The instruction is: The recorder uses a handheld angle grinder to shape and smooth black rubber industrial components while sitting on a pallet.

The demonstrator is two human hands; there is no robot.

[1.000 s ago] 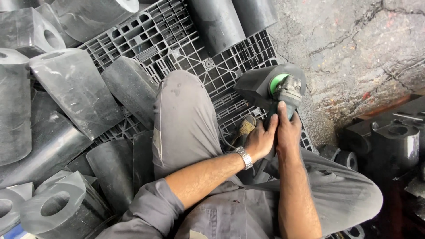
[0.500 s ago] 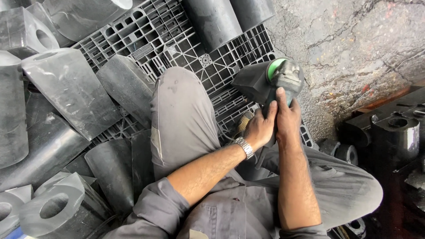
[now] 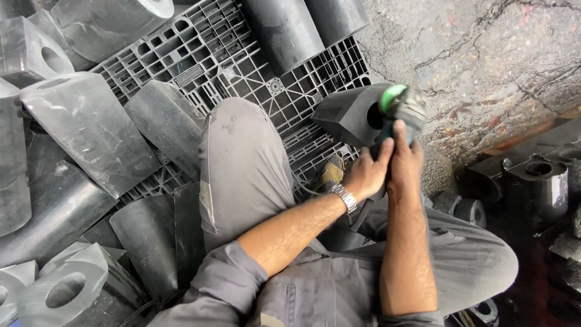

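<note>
Right now both hands are wrapped around a power grinder with a green-ringed head: the right hand is closed over its body from above, and the left hand, with a metal watch on the wrist, grips it from the near side. The grinder's head sits against the bored face of a black rubber block, just beyond the fingertips. Grinding that face looks to be the step in hand; I judge it wants a firm two-handed hold and the block kept from shifting. Under the block and the knees lies a grey plastic pallet. More black blocks crowd the far left of the hands; cracked concrete floor spreads to their right.
</note>
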